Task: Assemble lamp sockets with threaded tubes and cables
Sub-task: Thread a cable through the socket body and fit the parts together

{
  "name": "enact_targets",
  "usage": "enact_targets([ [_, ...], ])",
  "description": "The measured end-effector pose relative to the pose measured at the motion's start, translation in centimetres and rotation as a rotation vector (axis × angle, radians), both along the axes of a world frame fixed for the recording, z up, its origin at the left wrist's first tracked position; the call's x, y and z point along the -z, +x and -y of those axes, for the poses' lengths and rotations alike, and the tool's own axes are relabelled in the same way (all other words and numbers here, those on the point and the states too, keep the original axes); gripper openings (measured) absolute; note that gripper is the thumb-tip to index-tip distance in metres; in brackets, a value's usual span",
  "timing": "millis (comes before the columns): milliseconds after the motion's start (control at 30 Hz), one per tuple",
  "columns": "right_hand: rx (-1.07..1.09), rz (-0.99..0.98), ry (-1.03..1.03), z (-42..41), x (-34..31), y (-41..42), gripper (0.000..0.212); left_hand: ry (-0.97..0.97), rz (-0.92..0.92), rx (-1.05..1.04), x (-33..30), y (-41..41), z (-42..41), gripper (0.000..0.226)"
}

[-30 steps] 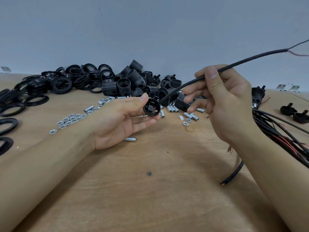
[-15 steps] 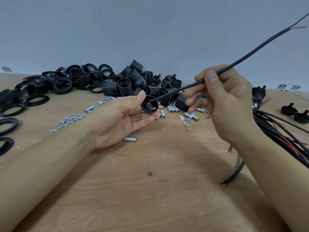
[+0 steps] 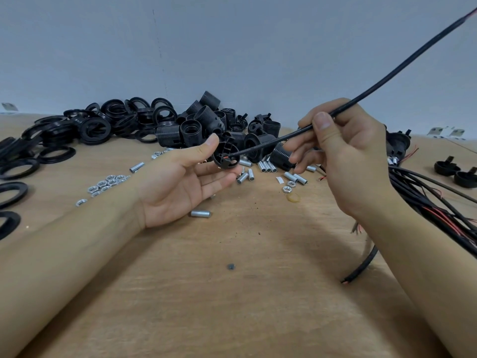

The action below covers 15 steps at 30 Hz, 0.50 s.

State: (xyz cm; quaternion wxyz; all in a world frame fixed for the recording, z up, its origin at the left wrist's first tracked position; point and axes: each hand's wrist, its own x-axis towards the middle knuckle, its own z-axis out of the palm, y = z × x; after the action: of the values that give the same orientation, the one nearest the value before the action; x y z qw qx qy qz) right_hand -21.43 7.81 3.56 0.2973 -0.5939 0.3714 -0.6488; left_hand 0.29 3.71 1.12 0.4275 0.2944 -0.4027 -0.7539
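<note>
Since a second before, the right hand point(image 3: 343, 153), pinching the cable point(image 3: 366, 91), had swung its tip into the cap point(image 3: 226, 156) gripped by the left hand point(image 3: 180, 182) above the table's point(image 3: 232, 306) middle, so threading had probably begun.

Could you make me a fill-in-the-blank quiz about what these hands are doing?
1. The right hand pinches a black ____.
2. The left hand holds a black socket part between its fingers and ____.
3. The hex nuts lie on a ____ table.
4. Loose black rings lie on the person's ____ side.

Missing words: cable; thumb; wooden; left
</note>
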Motion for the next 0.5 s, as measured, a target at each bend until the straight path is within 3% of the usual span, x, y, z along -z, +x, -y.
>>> enact_targets([
  [500, 0.062, -0.045, 0.031, 0.15, 0.11, -0.15, 0.021, -0.04, 0.029, 0.036, 0.01, 0.06, -0.13, 0.026],
])
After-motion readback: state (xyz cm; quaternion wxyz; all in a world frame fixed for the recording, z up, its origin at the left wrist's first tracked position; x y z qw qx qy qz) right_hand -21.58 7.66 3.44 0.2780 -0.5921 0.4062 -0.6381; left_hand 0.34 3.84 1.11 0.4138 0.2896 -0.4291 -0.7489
